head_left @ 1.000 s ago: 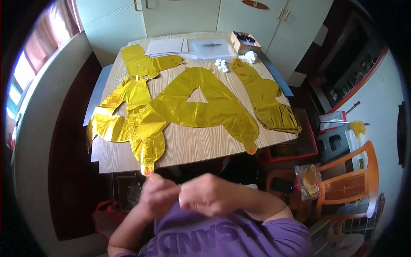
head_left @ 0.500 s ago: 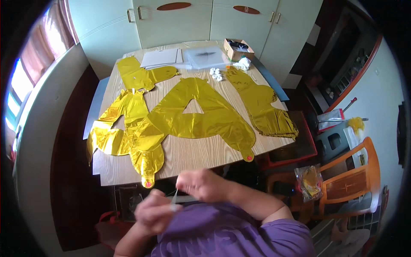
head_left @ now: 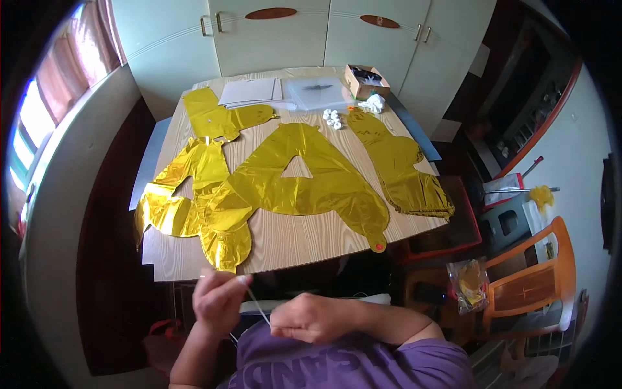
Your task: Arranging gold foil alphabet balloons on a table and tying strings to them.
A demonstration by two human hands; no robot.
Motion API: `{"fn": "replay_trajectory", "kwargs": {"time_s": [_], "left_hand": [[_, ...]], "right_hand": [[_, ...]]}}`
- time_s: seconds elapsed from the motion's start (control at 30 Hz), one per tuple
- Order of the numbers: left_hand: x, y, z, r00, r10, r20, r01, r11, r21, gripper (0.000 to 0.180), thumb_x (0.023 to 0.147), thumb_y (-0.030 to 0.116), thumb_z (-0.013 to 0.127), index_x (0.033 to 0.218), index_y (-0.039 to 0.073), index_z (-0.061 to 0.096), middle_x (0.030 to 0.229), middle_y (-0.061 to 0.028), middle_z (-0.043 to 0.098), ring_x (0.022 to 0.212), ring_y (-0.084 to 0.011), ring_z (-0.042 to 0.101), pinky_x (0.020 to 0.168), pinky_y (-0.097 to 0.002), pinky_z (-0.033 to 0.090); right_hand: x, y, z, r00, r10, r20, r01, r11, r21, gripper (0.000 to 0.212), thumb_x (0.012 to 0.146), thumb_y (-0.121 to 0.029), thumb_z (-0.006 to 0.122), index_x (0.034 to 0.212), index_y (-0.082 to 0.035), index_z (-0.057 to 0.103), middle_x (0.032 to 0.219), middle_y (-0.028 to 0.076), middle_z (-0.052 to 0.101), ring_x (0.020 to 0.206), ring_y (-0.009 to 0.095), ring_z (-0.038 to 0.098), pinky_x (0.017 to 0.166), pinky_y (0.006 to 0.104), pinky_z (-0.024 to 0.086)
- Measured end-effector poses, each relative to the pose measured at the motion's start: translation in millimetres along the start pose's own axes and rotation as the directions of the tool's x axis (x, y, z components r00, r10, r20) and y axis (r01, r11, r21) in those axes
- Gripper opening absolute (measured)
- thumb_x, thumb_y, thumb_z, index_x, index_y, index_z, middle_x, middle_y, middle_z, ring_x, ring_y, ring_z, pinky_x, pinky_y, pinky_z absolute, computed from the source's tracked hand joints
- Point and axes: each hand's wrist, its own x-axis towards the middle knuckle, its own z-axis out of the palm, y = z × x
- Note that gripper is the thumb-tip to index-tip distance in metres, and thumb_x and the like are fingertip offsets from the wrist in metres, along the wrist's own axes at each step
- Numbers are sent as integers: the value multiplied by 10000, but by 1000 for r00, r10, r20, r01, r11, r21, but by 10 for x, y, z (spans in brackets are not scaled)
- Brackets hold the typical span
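Observation:
A thin whitish string (head_left: 259,306) runs taut between my two hands, just in front of the table's near edge. My left hand (head_left: 217,299) is closed on its upper end, with a bit of white showing at the fingertips. The lower end goes into my closed right hand (head_left: 303,318), close to my purple shirt. Beyond the hands lies a flat gold foil letter balloon (head_left: 311,194) shaped like an A. A second, crumpled gold foil balloon (head_left: 175,220) overlaps its left leg and reaches the table edge near my left hand.
More gold foil balloons lie at the table's far left (head_left: 210,113) and right (head_left: 395,159). Along the back are white sheets (head_left: 249,93), a clear plastic sheet (head_left: 317,94), small white rolls (head_left: 332,119) and a cardboard box (head_left: 367,81). A wooden chair (head_left: 525,292) stands at right.
My left hand has risen and moved slightly left, while my right hand has dropped toward my shirt. More of the string now shows stretched between them. The view has shifted slightly.

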Motion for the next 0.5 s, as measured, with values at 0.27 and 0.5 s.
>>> {"fn": "replay_trajectory", "kwargs": {"time_s": [0.27,0.5], "left_hand": [[-24,135,22,1000,10,30,-2,968,-252,332,660,-71,726,960,70,709,788,-57,611,626,-197,555,597,-301,425],[-45,150,155,929,232,289,-132,936,-325,234,661,-37,721,859,88,704,804,-37,628,651,-197,558,618,-331,420]], "right_hand": [[-47,224,-61,990,74,-119,-91,985,-148,104,924,-97,555,851,-23,561,740,126,544,675,261,574,638,358,460],[30,-59,-240,967,185,-173,-160,976,150,196,963,-157,547,823,-22,563,723,89,522,659,180,542,609,298,432]]}}
